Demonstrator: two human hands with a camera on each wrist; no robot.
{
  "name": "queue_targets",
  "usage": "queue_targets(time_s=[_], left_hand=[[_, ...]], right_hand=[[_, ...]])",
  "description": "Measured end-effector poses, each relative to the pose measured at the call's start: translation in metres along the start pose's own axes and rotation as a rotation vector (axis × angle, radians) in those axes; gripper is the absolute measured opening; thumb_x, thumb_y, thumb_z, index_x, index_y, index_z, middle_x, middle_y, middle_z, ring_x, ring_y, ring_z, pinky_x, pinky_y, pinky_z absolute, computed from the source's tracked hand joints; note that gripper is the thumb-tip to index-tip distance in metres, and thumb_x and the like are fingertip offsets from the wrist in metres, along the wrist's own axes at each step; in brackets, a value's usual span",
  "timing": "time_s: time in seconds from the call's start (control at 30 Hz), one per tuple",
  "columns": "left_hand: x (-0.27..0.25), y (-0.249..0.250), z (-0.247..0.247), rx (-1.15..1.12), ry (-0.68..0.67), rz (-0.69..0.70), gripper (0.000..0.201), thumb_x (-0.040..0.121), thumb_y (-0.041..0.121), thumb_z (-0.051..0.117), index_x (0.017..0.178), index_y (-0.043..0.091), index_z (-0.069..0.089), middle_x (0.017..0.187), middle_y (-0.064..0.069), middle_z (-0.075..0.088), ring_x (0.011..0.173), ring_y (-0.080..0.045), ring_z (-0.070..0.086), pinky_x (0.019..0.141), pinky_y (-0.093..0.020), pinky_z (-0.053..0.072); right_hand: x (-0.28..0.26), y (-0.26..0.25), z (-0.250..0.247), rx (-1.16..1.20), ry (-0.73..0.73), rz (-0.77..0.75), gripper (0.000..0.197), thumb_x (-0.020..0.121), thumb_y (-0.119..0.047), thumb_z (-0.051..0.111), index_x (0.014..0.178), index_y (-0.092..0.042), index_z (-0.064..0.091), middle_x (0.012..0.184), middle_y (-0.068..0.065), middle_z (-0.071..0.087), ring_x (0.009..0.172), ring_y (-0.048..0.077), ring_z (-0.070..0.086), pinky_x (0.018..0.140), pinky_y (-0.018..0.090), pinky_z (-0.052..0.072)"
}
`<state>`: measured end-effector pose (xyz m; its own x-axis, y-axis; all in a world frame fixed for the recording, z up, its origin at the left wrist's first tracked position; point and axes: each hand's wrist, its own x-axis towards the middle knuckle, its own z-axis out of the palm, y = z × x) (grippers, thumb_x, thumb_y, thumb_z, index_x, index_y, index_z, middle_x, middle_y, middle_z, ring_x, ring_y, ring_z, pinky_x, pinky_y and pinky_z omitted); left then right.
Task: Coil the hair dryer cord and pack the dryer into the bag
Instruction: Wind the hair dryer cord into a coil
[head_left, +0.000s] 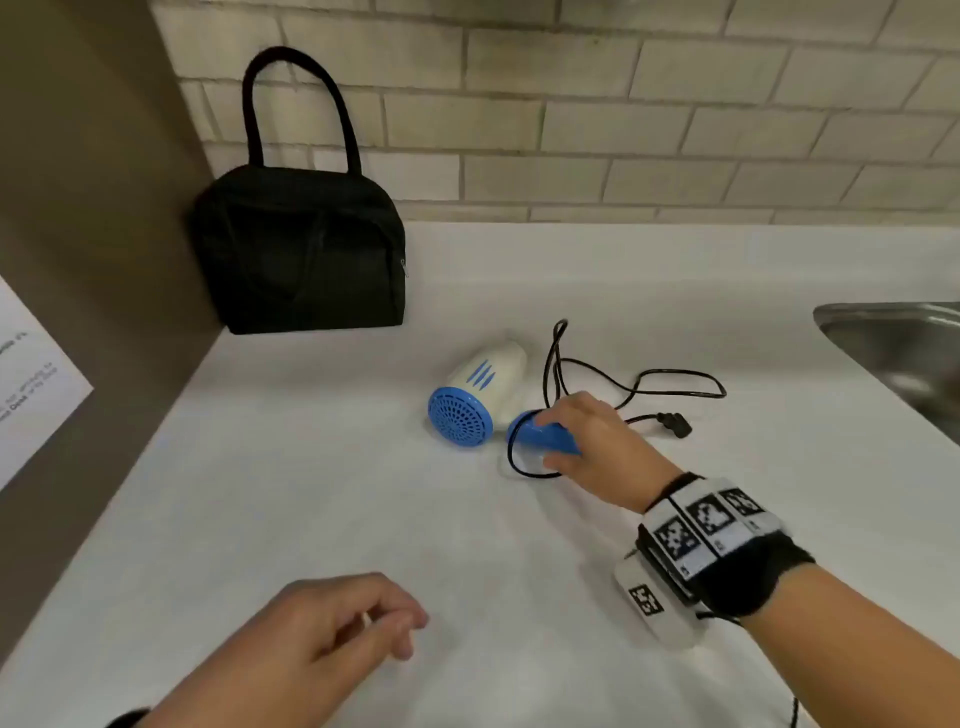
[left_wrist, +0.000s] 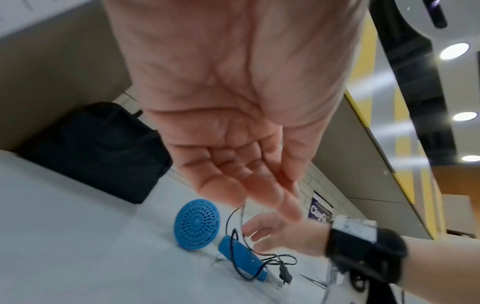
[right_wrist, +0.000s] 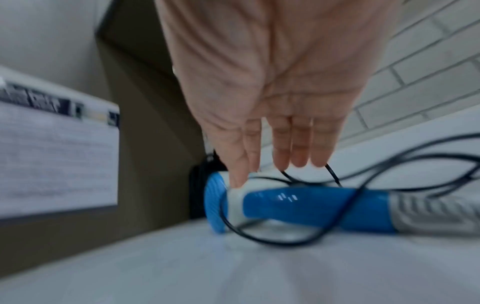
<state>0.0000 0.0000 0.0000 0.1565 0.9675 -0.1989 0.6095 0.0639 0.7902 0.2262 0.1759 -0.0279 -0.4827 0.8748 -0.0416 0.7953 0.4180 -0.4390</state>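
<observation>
Hair dryer (head_left: 480, 395) lies on its side mid-counter (head_left: 311, 493), bag (head_left: 298, 254) upright far left against the wall, zipped as far as I can tell. Left hand (head_left: 332, 629) near me, loosely curled, empty. Right hand (head_left: 587, 447) nearer, fingers extended at the blue handle (head_left: 545, 434), grip unclear. Handle axis points right; cord (head_left: 639, 387) loose beyond it.

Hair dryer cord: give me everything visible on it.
The hair dryer cord is thin, black and looks rubbery. It lies uncoiled in loose loops on the white counter, right of the white-and-blue dryer. One loop circles the blue handle; the plug lies flat. The right hand reaches onto the handle, fingers straight in the wrist view.
</observation>
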Motion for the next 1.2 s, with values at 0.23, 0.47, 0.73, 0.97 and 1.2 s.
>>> queue_targets(time_s=[0.23,0.47,0.73,0.97,1.2], left_hand=[[0.043,0.009,0.014,-0.165,0.004,0.122,0.013,0.084,0.029,0.056,0.085,0.039,0.063,0.073,0.022,0.069,0.06,-0.001,0.053,0.059,-0.012,0.042],[0.103,-0.005,0.037,-0.714,0.063,-0.195,0.013,0.081,0.022,0.063,0.093,0.019,0.062,0.094,-0.001,0.069,0.073,-0.006,0.063,0.066,-0.019,0.052],[0.146,0.021,0.05,-1.365,0.305,-0.094,0.042,0.074,0.014,0.066,0.112,0.0,0.056,0.096,-0.012,0.066,0.083,-0.016,0.067,0.065,-0.025,0.057],[0.148,0.006,0.021,-1.313,0.579,-0.163,0.019,0.083,0.001,0.051,0.067,0.008,0.057,0.057,-0.003,0.069,0.064,-0.012,0.067,0.068,-0.036,0.057],[0.132,-0.038,-0.023,-1.243,0.745,-0.13,0.021,0.083,0.002,0.046,0.066,0.01,0.055,0.05,0.002,0.066,0.078,-0.024,0.058,0.055,-0.03,0.059]], right_hand=[[0.029,0.008,0.007,-0.308,-0.18,0.158,0.069,0.076,-0.044,0.061,0.131,-0.021,0.027,0.119,0.011,0.055,0.104,0.03,0.055,0.087,0.038,0.043],[0.019,-0.002,0.006,-0.014,-0.184,0.006,0.056,0.076,-0.041,0.063,0.123,-0.021,0.041,0.12,0.006,0.053,0.105,0.025,0.054,0.09,0.04,0.045],[0.007,-0.027,0.023,0.263,-0.033,-0.155,0.059,0.071,-0.044,0.063,0.123,-0.029,0.041,0.126,-0.003,0.052,0.112,0.013,0.05,0.094,0.038,0.044],[0.0,0.013,-0.043,0.651,0.143,-0.022,0.02,0.088,-0.004,0.049,0.102,-0.013,0.062,0.061,-0.006,0.043,0.046,0.003,0.042,0.045,0.006,0.034],[-0.015,0.169,-0.15,0.747,0.697,0.309,0.027,0.089,-0.014,0.044,0.1,-0.034,0.059,0.05,-0.01,0.057,0.033,-0.002,0.043,0.039,0.012,0.035]])
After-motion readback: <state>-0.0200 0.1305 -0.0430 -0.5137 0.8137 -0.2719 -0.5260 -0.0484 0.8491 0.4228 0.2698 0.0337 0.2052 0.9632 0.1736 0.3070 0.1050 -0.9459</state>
